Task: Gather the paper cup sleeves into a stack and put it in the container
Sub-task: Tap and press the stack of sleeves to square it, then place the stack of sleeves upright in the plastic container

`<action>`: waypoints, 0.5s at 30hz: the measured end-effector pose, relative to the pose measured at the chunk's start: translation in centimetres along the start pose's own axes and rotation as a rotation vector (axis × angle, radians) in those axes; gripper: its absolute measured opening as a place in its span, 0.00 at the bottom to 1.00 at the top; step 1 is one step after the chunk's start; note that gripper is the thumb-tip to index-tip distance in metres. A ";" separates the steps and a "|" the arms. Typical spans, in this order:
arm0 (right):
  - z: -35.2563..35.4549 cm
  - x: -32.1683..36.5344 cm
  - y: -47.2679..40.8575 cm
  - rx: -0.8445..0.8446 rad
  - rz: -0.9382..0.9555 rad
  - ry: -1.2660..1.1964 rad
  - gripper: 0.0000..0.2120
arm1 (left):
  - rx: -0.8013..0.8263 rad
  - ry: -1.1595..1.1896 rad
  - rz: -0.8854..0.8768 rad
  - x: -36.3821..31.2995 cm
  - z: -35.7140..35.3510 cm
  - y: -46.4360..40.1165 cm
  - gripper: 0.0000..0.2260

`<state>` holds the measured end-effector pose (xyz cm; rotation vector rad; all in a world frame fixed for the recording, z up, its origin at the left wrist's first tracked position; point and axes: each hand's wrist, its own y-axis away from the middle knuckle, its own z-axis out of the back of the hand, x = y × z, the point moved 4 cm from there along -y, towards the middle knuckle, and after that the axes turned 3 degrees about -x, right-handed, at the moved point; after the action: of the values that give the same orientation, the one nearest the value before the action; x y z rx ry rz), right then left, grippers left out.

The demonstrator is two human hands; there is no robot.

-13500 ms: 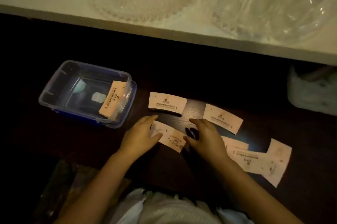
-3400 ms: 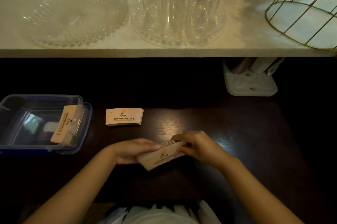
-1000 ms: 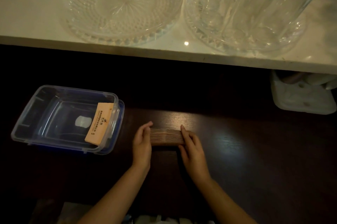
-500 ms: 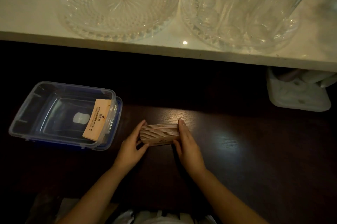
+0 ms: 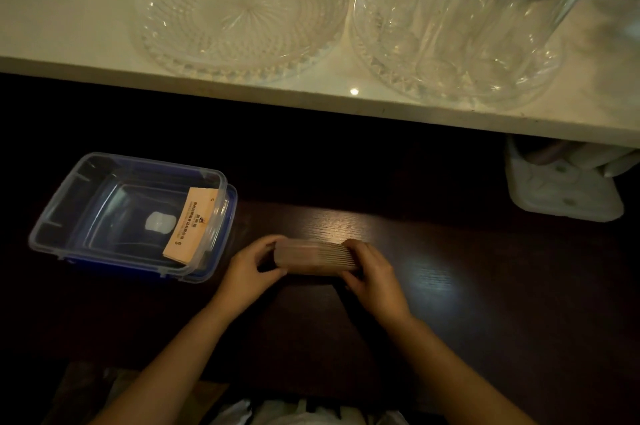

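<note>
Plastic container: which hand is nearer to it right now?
Left. The left hand grips the sleeve stack just right of the plastic container; the right hand holds the stack's far end.

Tan ribbed sleeve stack point(image 5: 317, 256), clear blue-based container point(image 5: 86, 179), dark wood-grain table point(image 5: 485, 286), cut-glass dishes point(image 5: 239, 12).

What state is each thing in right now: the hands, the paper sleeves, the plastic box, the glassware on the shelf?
Left hand: gripping the stack's left end.
Right hand: gripping its right end.
Stack of sleeves: gathered, held between both hands, outside the box.
Container: open, no lid on.
Single sleeve: leaning inside the container's right wall.
Glass dish: empty.
</note>
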<state>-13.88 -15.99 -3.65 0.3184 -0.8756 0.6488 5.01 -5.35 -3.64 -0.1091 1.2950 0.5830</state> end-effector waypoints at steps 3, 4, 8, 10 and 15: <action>0.7 1.0 0.1 0.131 -0.295 -0.359 0.16 | -0.059 0.339 0.127 -1.3 0.5 0.1 0.24; 0.6 1.6 0.4 0.168 -0.367 -0.470 0.15 | -0.068 0.509 0.157 -1.9 0.3 0.3 0.24; -0.4 3.5 1.9 0.196 -0.539 -0.818 0.13 | -0.119 0.839 0.212 -3.3 -1.8 1.5 0.28; -1.1 4.2 2.5 0.195 -0.608 -0.923 0.14 | -0.196 0.833 0.270 -3.4 -2.7 2.4 0.22; -2.6 5.5 3.6 0.258 -0.795 -1.042 0.16 | -0.277 0.650 0.373 -3.6 -2.3 3.9 0.05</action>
<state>-12.06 -9.78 -0.89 1.2292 -1.5119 -0.2191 0.66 -4.16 -0.04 -0.3083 1.8757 1.1059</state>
